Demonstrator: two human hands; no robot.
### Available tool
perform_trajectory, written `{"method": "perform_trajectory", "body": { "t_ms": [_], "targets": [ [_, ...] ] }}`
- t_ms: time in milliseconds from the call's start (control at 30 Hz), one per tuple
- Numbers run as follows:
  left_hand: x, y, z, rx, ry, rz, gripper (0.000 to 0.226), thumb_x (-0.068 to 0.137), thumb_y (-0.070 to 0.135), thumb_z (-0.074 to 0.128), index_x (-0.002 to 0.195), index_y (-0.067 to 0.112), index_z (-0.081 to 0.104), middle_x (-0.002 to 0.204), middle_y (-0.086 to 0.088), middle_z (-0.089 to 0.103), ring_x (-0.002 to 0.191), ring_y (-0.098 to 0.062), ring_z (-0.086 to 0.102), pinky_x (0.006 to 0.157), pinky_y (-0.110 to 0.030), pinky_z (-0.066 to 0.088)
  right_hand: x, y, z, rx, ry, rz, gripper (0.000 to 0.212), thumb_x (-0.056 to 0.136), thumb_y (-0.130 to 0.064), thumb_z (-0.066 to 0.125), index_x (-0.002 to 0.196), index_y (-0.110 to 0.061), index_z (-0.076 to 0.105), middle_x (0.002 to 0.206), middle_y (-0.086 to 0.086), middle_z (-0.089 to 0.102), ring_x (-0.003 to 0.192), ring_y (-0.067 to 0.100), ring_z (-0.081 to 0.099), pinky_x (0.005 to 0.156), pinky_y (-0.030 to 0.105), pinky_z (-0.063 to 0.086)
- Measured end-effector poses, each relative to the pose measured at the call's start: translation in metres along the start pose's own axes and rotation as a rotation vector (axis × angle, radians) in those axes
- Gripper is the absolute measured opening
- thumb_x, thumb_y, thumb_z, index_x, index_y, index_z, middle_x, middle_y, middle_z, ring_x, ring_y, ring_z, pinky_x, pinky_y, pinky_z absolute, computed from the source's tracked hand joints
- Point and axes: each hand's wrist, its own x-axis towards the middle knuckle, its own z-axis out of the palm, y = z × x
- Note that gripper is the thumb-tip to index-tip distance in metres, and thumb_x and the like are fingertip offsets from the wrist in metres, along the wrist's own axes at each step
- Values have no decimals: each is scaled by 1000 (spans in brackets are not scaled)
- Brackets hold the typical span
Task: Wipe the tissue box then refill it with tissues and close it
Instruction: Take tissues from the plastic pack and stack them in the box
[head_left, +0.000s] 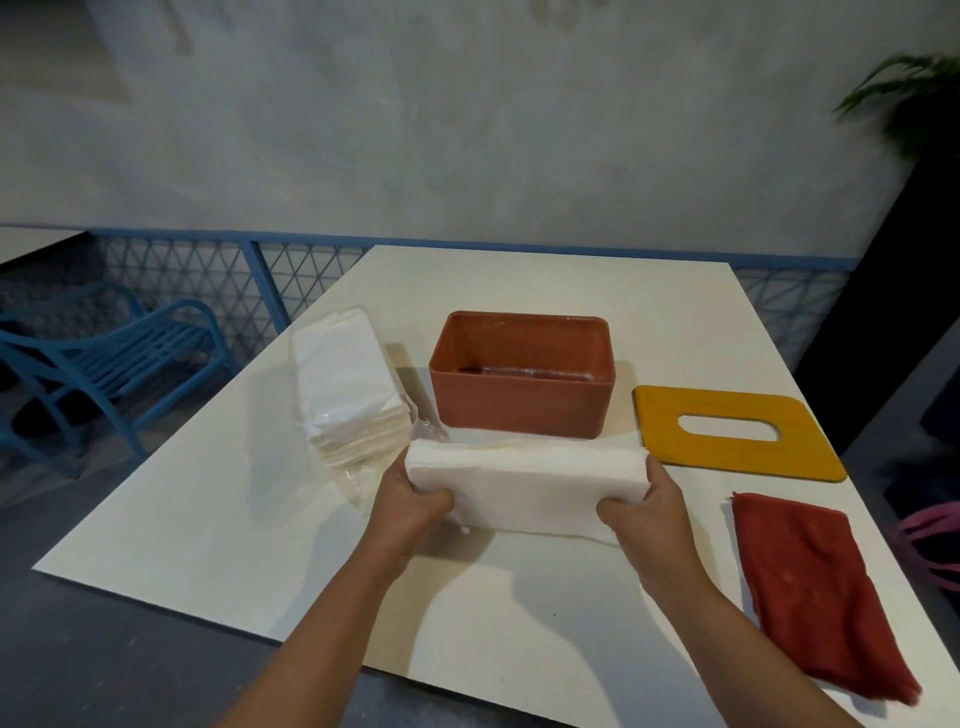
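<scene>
The tissue box (522, 382), a rust-orange open tub with no lid on it, stands near the middle of the white table (208, 519). Its inside looks empty apart from something shiny along the floor, which is too unclear to make out.

Just in front of the box, on the person's side, both hands hold a stack of white tissues (524, 486) a little above the table. The left hand (410, 506) grips the stack's left end, thumb on the near face and fingers wrapped behind. The right hand (647, 514) is closed on the right end in the same way. The stack lies lengthwise, roughly parallel to the box's front wall, and its far edge comes close to that wall; whether they touch cannot be told.

To the left of the box lies a pack of tissues (348, 395) in clear plastic wrap, torn open at its near end, where loose wrap spreads out beside the left hand.

To the right of the box, flat on the table and apart from it, lies the yellow lid (737, 434), a rounded rectangle with an oval slot in the middle. Nearer to the person than the lid, and also to the right of the box, a red cloth (815, 592) lies folded along the table's right edge.

Beyond the table, far to the left of the box, stands a blue chair (104, 358).
</scene>
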Motion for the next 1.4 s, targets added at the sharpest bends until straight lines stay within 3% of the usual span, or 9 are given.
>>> {"method": "perform_trajectory", "body": {
  "t_ms": [133, 333, 433, 500, 733, 867, 1067, 1200, 1400],
  "targets": [
    [-3, -4, 0, 40, -38, -52, 49, 50, 2, 52, 92, 27, 57, 84, 1, 65, 78, -15, 59, 56, -18, 49, 0, 6, 0, 4, -20, 49, 55, 72, 20, 57, 102, -26, 52, 91, -5, 61, 85, 10, 58, 60, 19, 47],
    [0, 0, 2, 55, 13, -24, 46, 72, -18, 51, 100, 18, 57, 85, 3, 64, 79, -11, 59, 58, -12, 50, 1, 1, -2, -5, -11, -3, 50, 74, 18, 57, 83, -31, 53, 85, -9, 60, 79, 6, 57, 64, 21, 49],
    [-2, 2, 2, 82, -23, -74, 53, 60, 0, 53, 109, 20, 54, 91, -4, 64, 85, -23, 62, 70, -37, 58, 2, 7, -3, -29, -67, 34, 49, 76, 15, 55, 96, -29, 54, 91, -6, 62, 86, 12, 59, 67, 24, 50],
    [-3, 2, 2, 103, -48, -104, 54, 69, -7, 51, 117, 19, 50, 98, -10, 62, 92, -34, 62, 72, -47, 57, 2, 10, -4, -46, -87, 46, 50, 78, 13, 54, 105, -29, 53, 94, -7, 62, 89, 12, 58, 69, 22, 50],
    [-4, 20, 6, 116, -46, 28, 53, 81, -3, 49, 123, 27, 40, 108, 4, 57, 103, -15, 53, 70, -21, 45, 5, -5, -4, 37, -46, 23, 53, 79, 16, 49, 113, -25, 51, 100, -5, 62, 95, 14, 58, 71, 21, 47],
    [-2, 52, 11, 117, -24, 114, 48, 85, -8, 43, 118, 26, 35, 97, 11, 50, 90, -3, 48, 67, -20, 42, 12, -38, -1, 142, 1, -23, 47, 81, 16, 41, 92, -29, 52, 89, -7, 60, 83, 11, 57, 68, 25, 44],
    [32, 106, 17, 185, 55, 181, 37, 84, -2, 45, 112, 20, 33, 97, 2, 49, 89, -21, 54, 74, -43, 53, 43, -96, 7, -24, 60, -136, 23, 86, 3, 46, 100, -15, 44, 87, -6, 52, 78, 9, 52, 61, 27, 42],
    [69, 130, 23, 330, 125, 211, 49, 86, 5, 54, 128, 16, 33, 106, 3, 47, 88, -14, 49, 59, -20, 41, 74, -125, 13, -146, 142, -212, 38, 86, -1, 56, 115, -16, 36, 82, -4, 50, 71, 5, 52, 53, 18, 42],
    [116, 133, 35, 699, 74, 286, 69, 80, 5, 65, 133, 22, 25, 118, -8, 51, 100, -25, 56, 78, -32, 52, 117, -135, 30, -464, 195, -228, 39, 84, 0, 60, 102, -17, 30, 75, 0, 44, 59, 9, 45, 45, 18, 32]
  ]
}}
